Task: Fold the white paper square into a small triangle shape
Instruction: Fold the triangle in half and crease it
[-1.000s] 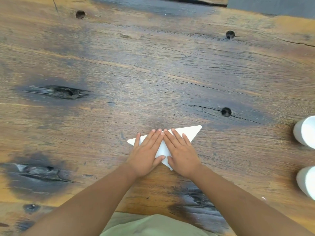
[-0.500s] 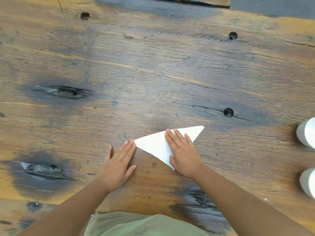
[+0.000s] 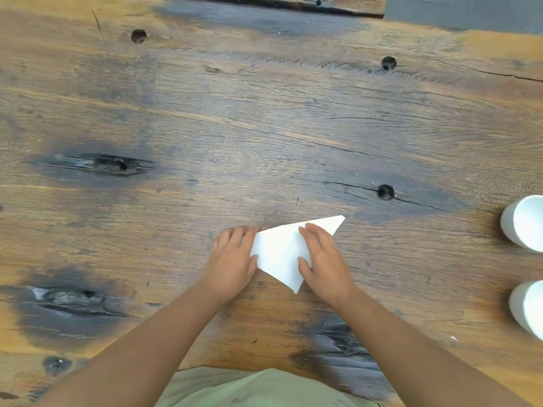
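The white paper (image 3: 279, 254), folded into a triangle, lies on the wooden table (image 3: 264, 127) just in front of me. One point reaches up and right, another points toward me. My left hand (image 3: 232, 259) is at the paper's left corner, fingers curled over it and thumb against its edge, so the corner is hidden. My right hand (image 3: 323, 259) lies flat on the right half of the triangle and presses it to the table.
Two white cups (image 3: 523, 221) (image 3: 529, 306) stand at the right edge of the table. The wood has dark knots and small holes (image 3: 385, 191). The table's far edge and a grey floor (image 3: 470, 10) show at top right.
My left hand lifted off the paper, rested on the table to its left, and has now come back to take the paper's left corner. The right hand stayed pressing the paper.
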`<action>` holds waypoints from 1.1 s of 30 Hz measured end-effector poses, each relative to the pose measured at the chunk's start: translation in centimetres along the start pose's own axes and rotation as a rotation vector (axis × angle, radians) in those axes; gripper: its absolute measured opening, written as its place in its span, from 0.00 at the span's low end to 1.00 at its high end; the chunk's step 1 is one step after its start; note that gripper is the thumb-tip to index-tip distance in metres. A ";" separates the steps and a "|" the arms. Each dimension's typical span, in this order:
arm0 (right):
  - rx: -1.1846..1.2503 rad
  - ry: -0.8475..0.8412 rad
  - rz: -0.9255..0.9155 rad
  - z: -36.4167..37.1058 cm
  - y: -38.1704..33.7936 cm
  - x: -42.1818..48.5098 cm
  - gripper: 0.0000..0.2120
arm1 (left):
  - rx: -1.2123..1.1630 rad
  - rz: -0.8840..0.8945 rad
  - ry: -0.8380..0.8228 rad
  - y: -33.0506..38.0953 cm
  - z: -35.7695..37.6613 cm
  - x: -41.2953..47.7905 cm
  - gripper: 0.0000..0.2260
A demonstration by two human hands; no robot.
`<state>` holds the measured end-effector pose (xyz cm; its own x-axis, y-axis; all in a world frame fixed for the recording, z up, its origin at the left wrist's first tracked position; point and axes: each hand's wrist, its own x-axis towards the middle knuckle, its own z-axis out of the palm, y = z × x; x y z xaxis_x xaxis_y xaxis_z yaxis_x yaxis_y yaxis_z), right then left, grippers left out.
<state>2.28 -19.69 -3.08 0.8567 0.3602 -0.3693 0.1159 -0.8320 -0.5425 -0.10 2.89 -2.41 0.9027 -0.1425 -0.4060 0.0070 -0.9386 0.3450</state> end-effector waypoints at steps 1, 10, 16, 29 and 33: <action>-0.012 0.014 0.026 -0.1 0.1 -0.2 0.28 | -0.016 0.035 -0.015 0.4 -0.1 0.6 0.25; -0.143 0.032 0.193 1.5 -1.9 -0.2 0.13 | 0.050 0.233 -0.080 2.2 -0.2 4.5 0.22; -0.184 0.017 0.247 2.6 -3.3 0.4 0.16 | -0.044 0.194 -0.047 2.1 0.3 4.8 0.22; -0.025 0.021 0.128 1.9 -4.0 0.7 0.06 | -0.264 0.183 -0.062 1.9 -1.1 4.4 0.22; 0.026 0.036 0.068 0.8 -3.8 0.4 0.04 | -0.312 0.211 -0.129 1.6 -1.4 4.4 0.17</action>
<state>1.80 -16.04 -1.81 0.8798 0.2876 -0.3786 0.0446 -0.8427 -0.5366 4.52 1.23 -2.44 0.8369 -0.3788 -0.3951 -0.0244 -0.7470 0.6644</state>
